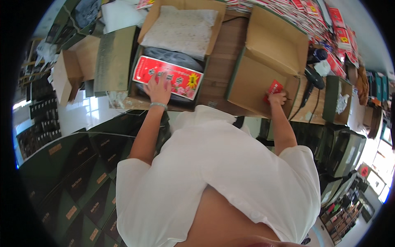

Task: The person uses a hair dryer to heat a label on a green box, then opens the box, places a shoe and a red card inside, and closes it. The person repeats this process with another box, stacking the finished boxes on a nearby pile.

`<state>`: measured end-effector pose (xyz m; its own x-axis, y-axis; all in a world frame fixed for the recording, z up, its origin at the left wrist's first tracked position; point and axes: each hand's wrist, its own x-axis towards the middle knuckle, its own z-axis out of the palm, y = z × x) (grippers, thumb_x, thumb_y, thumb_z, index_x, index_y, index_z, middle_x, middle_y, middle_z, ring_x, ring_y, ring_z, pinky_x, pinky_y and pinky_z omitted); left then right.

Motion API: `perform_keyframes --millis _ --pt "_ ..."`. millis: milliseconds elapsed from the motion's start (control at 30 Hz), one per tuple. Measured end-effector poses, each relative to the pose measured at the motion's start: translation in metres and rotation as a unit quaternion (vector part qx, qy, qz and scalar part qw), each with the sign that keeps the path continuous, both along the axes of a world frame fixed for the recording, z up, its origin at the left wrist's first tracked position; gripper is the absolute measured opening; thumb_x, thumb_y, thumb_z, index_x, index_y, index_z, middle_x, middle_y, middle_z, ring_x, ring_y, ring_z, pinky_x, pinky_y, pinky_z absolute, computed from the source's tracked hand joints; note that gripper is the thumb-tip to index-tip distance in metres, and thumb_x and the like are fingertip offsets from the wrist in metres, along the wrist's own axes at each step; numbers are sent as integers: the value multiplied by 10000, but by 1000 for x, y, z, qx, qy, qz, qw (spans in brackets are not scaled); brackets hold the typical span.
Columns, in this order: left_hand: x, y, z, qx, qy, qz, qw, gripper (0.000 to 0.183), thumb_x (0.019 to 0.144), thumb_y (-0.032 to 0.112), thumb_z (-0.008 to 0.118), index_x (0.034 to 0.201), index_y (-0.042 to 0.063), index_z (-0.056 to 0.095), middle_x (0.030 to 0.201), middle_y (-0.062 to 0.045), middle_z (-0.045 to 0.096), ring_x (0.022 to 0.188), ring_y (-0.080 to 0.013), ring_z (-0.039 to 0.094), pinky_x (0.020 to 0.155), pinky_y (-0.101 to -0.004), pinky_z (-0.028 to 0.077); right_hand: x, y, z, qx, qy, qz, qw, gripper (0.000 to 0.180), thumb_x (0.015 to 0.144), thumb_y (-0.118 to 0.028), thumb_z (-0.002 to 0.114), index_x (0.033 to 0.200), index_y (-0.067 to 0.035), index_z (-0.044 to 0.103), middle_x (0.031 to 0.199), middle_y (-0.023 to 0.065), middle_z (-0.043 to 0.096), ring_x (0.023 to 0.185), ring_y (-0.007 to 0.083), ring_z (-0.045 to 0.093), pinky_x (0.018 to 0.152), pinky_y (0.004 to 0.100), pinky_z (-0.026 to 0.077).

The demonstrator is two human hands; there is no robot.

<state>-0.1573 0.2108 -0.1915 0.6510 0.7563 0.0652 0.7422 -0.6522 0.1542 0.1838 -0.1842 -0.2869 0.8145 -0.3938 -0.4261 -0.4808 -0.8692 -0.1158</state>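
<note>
My left hand (pixel 159 88) lies with its fingers apart on a red printed packet (pixel 185 81), which rests slantwise over dark grey shoes (pixel 172 57) in an open shoebox (pixel 217 27). Pale patterned tissue paper (pixel 182 31) is folded back against that box's lid. To the right, a second open cardboard box (pixel 253 74) has its lid raised. My right hand (pixel 277 98) is inside it near the right wall, fingers closed on a small red card or packet (pixel 275 87).
A closed green box (pixel 114 58) stands left of the shoebox. Right of the second box lie a black hair dryer (pixel 314 77) with its cord and a small open green box (pixel 328 98). Many red packets (pixel 287 15) are heaped behind. Stacked dark shoeboxes (pixel 80 185) stand at lower left.
</note>
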Motion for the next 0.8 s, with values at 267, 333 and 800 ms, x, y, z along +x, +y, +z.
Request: perform_keyframes --millis 267,333,800 --pt "65 72 5 -36 -59 -150 986 321 908 242 563 1224 186 582 1241 -60 583 1211 -249 498 1119 -522 237 9 3 -13 18 5 -114 993 1126 565 -412 907 1406 -62 244 1425 220 328 1306 428 399 1031 506 417" --pt "71 89 -9 -50 -78 -173 980 317 914 236 557 1225 184 581 1241 -52 582 1215 -254 495 1119 -530 235 0 20 4 -4 -3 -101 995 1170 538 -452 907 1416 -70 236 1433 214 319 1302 416 414 1024 500 423" --pt "73 114 -19 -95 -96 -224 965 248 890 284 555 1097 157 607 1235 -43 559 1278 -268 425 1151 -572 130 -83 119 133 311 -400 181 843 137 897 -127 672 960 -8 690 935 111 673 848 219 640 776 332 508"
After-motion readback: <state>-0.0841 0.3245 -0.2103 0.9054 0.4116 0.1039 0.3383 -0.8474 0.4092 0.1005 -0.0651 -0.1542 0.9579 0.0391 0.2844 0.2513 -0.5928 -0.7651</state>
